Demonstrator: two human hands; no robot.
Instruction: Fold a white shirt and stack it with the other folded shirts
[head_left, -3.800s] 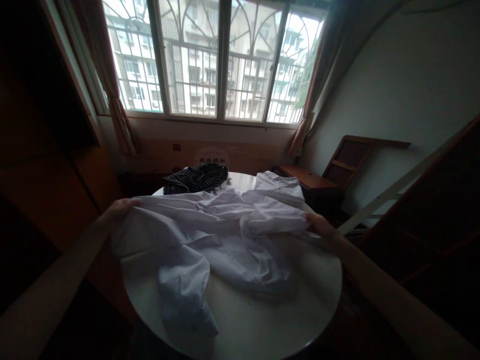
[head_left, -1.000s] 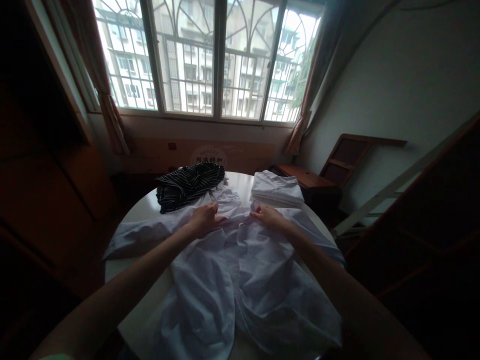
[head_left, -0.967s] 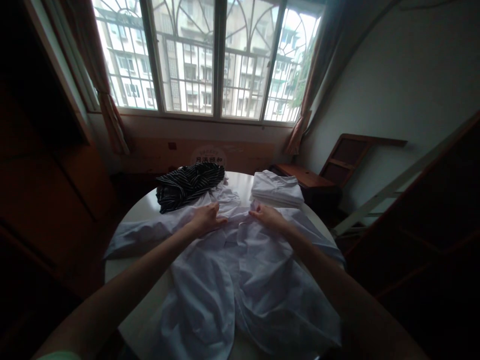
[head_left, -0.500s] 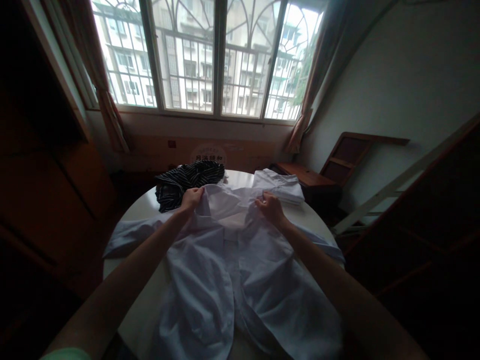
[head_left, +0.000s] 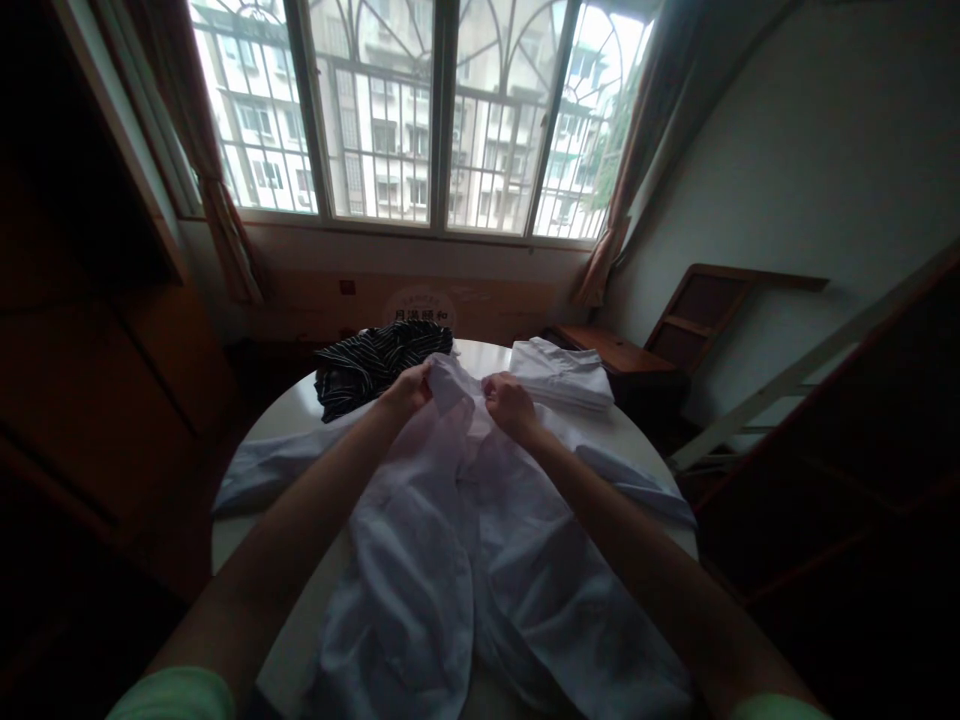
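Room: dim, lit from a barred window (head_left: 442,110) with curtains at both sides; a pale wall runs along the right, dark wooden furniture along the left.
Surface: round white table (head_left: 289,410), its near edge cut off by the lower border of the view.
White shirt (head_left: 450,560): pale, thin and creased, it lies spread lengthwise on the table with its front upward and the collar end at the far side. One sleeve trails to the left edge of the table, the other to the right. The opening down the front shows as a darker seam.
Left hand (head_left: 409,388): closed on the left side of the collar, pinching the cloth between thumb and fingers and lifting it off the table.
Right hand (head_left: 506,402): closed likewise on the right side of the collar, close to the left hand but apart from it.
Shirt and grip: the collar sits raised between the two hands; the body of the shirt lies toward the person, under both forearms.
Hard to see: buttons and fingertips are lost in cloth and shadow; the hem is cut off below.
Beyond: a crumpled black striped garment (head_left: 375,362) behind the left hand, and a folded white shirt (head_left: 562,372) behind the right.
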